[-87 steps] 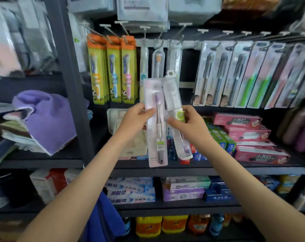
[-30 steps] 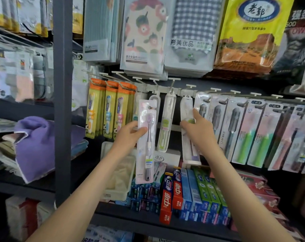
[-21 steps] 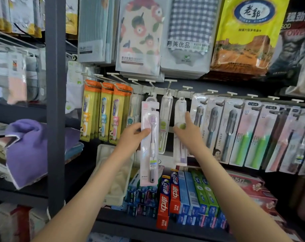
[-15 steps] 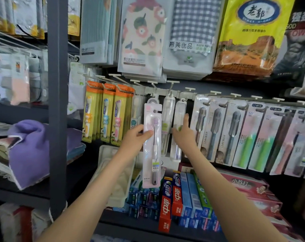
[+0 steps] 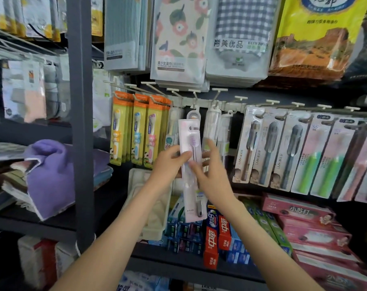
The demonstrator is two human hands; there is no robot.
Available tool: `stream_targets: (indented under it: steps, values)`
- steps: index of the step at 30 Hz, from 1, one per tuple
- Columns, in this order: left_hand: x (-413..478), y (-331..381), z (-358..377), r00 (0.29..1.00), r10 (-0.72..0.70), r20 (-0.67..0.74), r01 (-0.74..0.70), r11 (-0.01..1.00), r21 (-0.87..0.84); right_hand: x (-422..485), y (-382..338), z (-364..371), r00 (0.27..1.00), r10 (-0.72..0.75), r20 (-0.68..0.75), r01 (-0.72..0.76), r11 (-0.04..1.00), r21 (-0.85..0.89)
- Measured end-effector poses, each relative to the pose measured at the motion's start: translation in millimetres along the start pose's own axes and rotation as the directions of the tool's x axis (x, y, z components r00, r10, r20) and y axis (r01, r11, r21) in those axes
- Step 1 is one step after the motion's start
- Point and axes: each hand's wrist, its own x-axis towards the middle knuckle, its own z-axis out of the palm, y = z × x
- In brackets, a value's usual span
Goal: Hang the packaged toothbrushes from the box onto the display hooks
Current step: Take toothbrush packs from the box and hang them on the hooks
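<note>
Against crowded shop shelving, the left hand (image 5: 167, 164) pinched a pink card-backed toothbrush pack (image 5: 190, 198), the right hand (image 5: 213, 177) spread-fingered just beside it, its hang-hole yet needing a white display hook (image 5: 195, 97).

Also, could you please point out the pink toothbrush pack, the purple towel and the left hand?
pink toothbrush pack (image 5: 193, 198), head view, on the lower half of the card.
purple towel (image 5: 50, 177), head view, on the middle of the folded cloth.
left hand (image 5: 167, 164), head view, on the back of the hand.
</note>
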Motion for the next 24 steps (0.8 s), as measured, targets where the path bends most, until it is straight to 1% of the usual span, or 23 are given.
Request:
stream_targets:
  steps: [1, 2, 3, 6, 10, 12, 14, 16, 18, 20, 22, 24]
  values:
    - [-0.6, 2.7, 0.7, 1.000, -0.017, -0.005, 0.017, 1.000, -0.021, -3.3, -0.5, 3.0, 0.997, -0.004, 0.072, 0.009, 0.997, -0.072]
    - [-0.6, 4.6, 1.3, 1.000, -0.028, -0.008, 0.028, 0.999, -0.033, -5.1, -0.1, 4.7, 0.994, 0.002, 0.109, 0.015, 0.989, -0.147]
    - [-1.1, 6.3, 1.8, 0.999, -0.038, 0.001, 0.038, 0.998, -0.045, -6.1, -0.3, 4.5, 0.994, 0.012, 0.110, 0.010, 0.979, -0.202]
    - [-2.8, 8.6, 5.1, 0.994, -0.063, 0.085, 0.071, 0.993, -0.098, -7.8, 0.7, -2.0, 0.998, 0.026, 0.052, -0.010, 0.957, -0.289]
    - [-5.1, 11.3, 18.7, 0.985, -0.012, 0.172, 0.030, 0.994, -0.102, -15.2, 2.9, -22.3, 0.998, 0.043, -0.041, -0.054, 0.937, -0.344]
    - [-5.2, 9.9, 28.7, 0.980, 0.012, 0.199, 0.000, 0.998, -0.057, -19.9, 4.0, -38.5, 0.992, 0.059, -0.108, -0.094, 0.931, -0.353]
    - [-6.3, 8.0, 39.2, 0.976, 0.021, 0.219, -0.018, 1.000, -0.015, -24.1, 5.3, -56.9, 0.982, 0.092, -0.167, -0.143, 0.935, -0.326]
    - [-9.2, 7.9, 51.4, 0.962, 0.006, 0.272, -0.001, 1.000, -0.020, -26.8, 6.7, -76.0, 0.964, 0.133, -0.229, -0.194, 0.943, -0.269]
    - [-15.5, 9.7, 66.0, 0.921, -0.007, 0.390, 0.002, 1.000, 0.013, -29.3, 6.6, -93.4, 0.938, 0.202, -0.284, -0.262, 0.945, -0.195]
    - [-23.1, 8.5, 84.3, 0.851, -0.024, 0.524, -0.015, 0.997, 0.070, -32.0, 7.1, -106.6, 0.908, 0.266, -0.323, -0.314, 0.944, -0.103]
    - [-29.2, 5.8, 100.8, 0.809, -0.009, 0.587, -0.052, 0.995, 0.086, -35.4, 9.0, -117.9, 0.887, 0.310, -0.342, -0.347, 0.937, -0.050]
    - [-31.7, 3.4, 113.3, 0.795, 0.014, 0.606, -0.048, 0.998, 0.040, -41.4, 12.3, -129.1, 0.881, 0.354, -0.314, -0.364, 0.931, 0.030]
